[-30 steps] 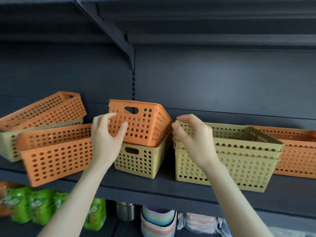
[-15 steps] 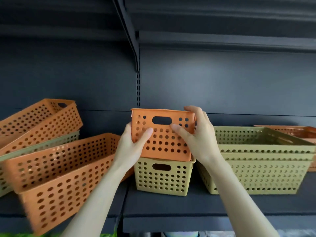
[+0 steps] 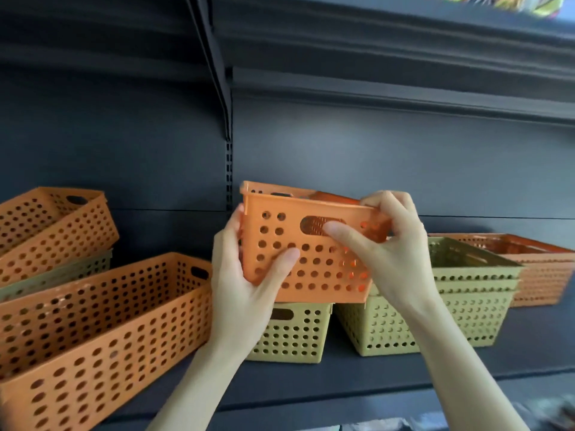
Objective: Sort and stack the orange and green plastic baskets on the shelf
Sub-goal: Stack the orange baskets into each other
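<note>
A small orange basket is held up just above a small green basket at the middle of the shelf. My left hand grips its left end, thumb across the front. My right hand holds its right rim, thumb by the handle slot. To the right stands a stack of wide green baskets, and behind it a stack of wide orange baskets. A long orange basket lies at the left front. Behind it another orange basket rests tilted on a green basket.
The dark shelf board runs across under the baskets, with its front edge near my forearms. A dark back panel and an upright slotted post stand behind. An upper shelf overhangs close above.
Both hands have lifted the small orange basket off the small green one and drawn it nearer. My right hand has shifted up onto its right rim. The view has moved closer.
</note>
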